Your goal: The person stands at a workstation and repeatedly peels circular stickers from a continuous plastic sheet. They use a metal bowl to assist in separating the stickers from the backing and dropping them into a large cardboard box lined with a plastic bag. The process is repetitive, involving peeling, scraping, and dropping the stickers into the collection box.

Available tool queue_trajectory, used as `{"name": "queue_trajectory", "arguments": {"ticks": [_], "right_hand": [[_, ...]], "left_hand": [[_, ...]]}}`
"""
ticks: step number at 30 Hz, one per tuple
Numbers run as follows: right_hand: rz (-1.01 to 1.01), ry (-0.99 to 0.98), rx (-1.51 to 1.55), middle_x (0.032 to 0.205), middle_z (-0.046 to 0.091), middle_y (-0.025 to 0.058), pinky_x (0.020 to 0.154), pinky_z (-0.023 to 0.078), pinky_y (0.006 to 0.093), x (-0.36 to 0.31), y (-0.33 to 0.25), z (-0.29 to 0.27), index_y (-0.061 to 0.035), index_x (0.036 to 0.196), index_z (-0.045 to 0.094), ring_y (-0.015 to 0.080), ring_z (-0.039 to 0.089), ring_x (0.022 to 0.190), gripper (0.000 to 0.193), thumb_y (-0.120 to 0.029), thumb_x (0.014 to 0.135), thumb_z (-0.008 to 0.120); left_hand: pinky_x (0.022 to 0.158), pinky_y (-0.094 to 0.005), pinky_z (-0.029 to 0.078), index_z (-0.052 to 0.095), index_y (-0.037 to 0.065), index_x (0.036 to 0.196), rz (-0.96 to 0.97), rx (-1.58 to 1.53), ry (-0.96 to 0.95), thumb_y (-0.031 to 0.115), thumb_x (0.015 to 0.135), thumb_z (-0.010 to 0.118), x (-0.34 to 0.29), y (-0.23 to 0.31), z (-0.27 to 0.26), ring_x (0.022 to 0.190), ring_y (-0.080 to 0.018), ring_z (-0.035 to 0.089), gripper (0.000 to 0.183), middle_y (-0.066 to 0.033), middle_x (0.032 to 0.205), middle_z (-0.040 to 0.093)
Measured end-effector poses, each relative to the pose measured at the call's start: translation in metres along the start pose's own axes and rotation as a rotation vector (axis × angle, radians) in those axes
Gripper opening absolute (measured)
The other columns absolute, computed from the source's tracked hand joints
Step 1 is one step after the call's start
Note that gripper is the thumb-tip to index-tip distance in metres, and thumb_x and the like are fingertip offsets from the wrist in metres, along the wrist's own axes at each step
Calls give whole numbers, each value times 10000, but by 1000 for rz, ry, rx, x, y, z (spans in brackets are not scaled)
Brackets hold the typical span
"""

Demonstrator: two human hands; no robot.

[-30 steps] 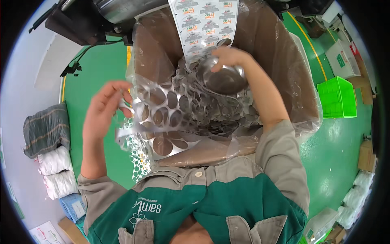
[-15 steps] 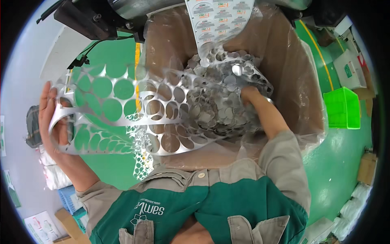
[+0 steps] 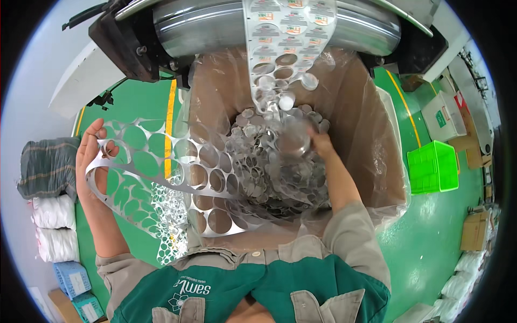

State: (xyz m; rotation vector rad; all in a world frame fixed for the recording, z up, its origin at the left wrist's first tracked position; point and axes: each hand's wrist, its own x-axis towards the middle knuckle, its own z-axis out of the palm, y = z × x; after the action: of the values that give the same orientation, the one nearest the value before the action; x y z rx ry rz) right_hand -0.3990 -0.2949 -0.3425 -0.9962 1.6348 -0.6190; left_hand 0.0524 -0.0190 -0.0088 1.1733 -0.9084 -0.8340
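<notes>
My left hand [image 3: 92,148] is raised left of the box, thumb and fingers around a looped silver foil strip [image 3: 199,185] full of round punched holes. From there the strip runs right, over the box's edge and into the pile. Inside the lined box lies a heap of small silver discs [image 3: 253,177]. My right hand [image 3: 320,141] reaches in at the heap's far right, beside blurred shiny foil; its fingers are smeared by motion. Above, a printed foil web [image 3: 291,32] hangs from a metal roller, with punched holes and loose discs [image 3: 309,81] at its lower end.
The brown box [image 3: 361,113] has a clear plastic liner over its rim. The steel roller [image 3: 199,32] spans its far side. More punched foil [image 3: 171,215] lies left of the box. A bright green crate [image 3: 432,168] stands to the right; wrapped bundles [image 3: 54,212] line the left side.
The view has shifted, showing more of the roller. The hanging web's lower end now shows holes and loose discs. My left hand still holds the strip loop; my right hand remains in the box.
</notes>
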Motion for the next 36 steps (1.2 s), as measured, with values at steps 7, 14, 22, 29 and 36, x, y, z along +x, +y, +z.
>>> {"name": "queue_trajectory", "arguments": {"ticks": [7, 14, 22, 29, 36], "right_hand": [[-472, -716, -1339, 1022, 614, 183, 668, 475, 349, -82, -107, 5, 11, 1000, 614, 265, 605, 828, 622, -425, 572, 733], [-521, -1330, 512, 1076, 581, 81, 842, 467, 279, -148, -171, -14, 28, 1227, 415, 140, 569, 964, 612, -178, 720, 689], [-556, -168, -1335, 1035, 598, 212, 834, 465, 401, -17, 49, 11, 3, 1026, 592, 336, 584, 972, 409, -224, 690, 646], [-586, -450, -1463, 813, 639, 206, 691, 495, 407, -40, -14, 6, 20, 786, 657, 317, 627, 775, 378, -267, 549, 722], [-789, -445, -1333, 1027, 584, 229, 819, 445, 385, -135, -133, 29, 39, 1097, 526, 346, 568, 945, 622, -356, 652, 706]], "left_hand": [[717, -196, 473, 464, -13, 1196, 12, 185, 18, 338, 907, 483, -9, 19, 44, 773, -91, 538, 455, -11, 985, 487], [808, -222, 441, 362, -31, 1282, 263, 198, -24, 396, 875, 499, -36, 86, 11, 915, -134, 520, 605, -108, 1202, 449], [782, -294, 427, 443, 9, 1237, 472, 534, 549, 357, 822, 555, -59, 173, -237, 864, -216, 553, 553, -112, 1100, 535], [902, -345, 402, 498, -17, 1192, 117, 1704, 289, 223, 851, 550, -83, 58, -299, 1098, -290, 515, 420, -168, 1164, 555], [1056, -521, 146, 502, 120, 1195, 459, 1424, -1017, 448, 657, 690, -81, -63, 95, 1292, -276, 297, 657, -77, 1283, 457]]}}
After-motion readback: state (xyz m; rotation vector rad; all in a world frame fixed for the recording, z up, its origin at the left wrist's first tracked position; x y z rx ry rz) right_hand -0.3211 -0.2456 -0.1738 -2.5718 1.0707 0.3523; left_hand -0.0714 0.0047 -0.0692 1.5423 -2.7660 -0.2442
